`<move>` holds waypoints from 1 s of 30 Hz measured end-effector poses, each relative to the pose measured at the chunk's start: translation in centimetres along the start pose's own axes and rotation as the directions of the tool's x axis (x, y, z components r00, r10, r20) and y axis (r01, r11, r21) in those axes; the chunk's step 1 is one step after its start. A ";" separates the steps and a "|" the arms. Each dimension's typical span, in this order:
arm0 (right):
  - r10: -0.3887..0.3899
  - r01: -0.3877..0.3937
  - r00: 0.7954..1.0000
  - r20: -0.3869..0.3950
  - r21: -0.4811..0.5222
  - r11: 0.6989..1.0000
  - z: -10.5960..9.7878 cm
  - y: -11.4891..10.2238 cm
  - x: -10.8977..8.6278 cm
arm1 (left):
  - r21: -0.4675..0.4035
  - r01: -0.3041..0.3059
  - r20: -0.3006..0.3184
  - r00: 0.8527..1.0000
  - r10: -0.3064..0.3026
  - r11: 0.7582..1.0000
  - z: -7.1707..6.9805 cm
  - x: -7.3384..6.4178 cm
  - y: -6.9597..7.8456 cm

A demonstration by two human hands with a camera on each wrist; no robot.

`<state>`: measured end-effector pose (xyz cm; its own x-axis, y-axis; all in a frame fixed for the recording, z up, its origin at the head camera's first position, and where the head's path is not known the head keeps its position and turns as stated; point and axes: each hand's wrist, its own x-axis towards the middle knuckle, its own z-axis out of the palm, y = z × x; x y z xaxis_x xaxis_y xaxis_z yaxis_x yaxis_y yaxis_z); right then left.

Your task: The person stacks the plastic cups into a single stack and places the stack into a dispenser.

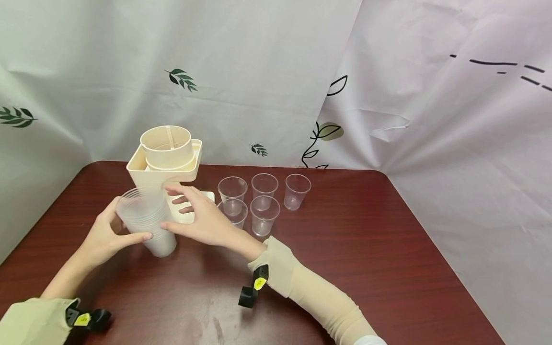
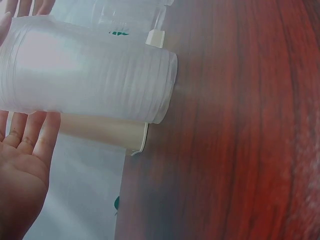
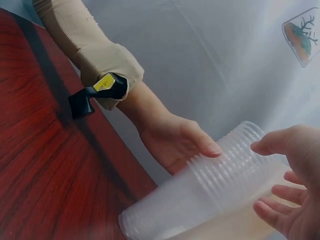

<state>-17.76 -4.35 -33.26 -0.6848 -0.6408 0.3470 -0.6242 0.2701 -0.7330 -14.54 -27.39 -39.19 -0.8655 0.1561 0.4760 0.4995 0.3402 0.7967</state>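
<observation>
A nested stack of clear plastic cups (image 1: 148,215) leans over the table at the left, its mouths tilted up. My left hand (image 1: 103,237) grips the stack from the left, thumb on the near side and fingers behind. My right hand (image 1: 202,218) is spread at the other side of the stack, thumb tip beside the upper rims. In the right wrist view, the right hand's fingers (image 3: 287,200) are apart and loosely bent next to the cups. The left wrist view shows the stack (image 2: 95,70) lying across the left palm (image 2: 22,175).
Behind the stack stands a cream plastic holder (image 1: 168,155) with a round ring on top and a pale base partly hidden by my right hand. Several single clear cups (image 1: 264,215) stand upright right of it on the dark red wooden table (image 1: 345,258). A patterned curtain (image 1: 241,96) hangs behind.
</observation>
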 end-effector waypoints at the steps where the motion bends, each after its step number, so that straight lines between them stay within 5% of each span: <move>1: -0.006 0.006 1.000 -0.010 -0.003 1.000 -0.2 0.0 -0.2 | -0.005 0.003 0.001 1.000 -0.003 1.000 0.0 0.0 0.0; 18: -0.044 0.037 0.986 -0.158 -0.046 0.998 -4.7 1.0 -2.6 | -0.025 0.015 0.003 1.000 -0.015 1.000 0.0 0.0 0.1; 30: -0.073 0.046 0.952 -0.296 -0.098 0.994 -8.7 4.0 -5.0 | -0.048 0.013 0.009 1.000 -0.013 0.999 -0.1 0.0 0.0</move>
<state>-20.09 6.20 -32.85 -0.7177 -0.4176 0.5573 -0.6890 0.3095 -0.6554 -14.54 -27.44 -39.17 -0.8721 0.1597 0.4625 0.4893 0.2969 0.8200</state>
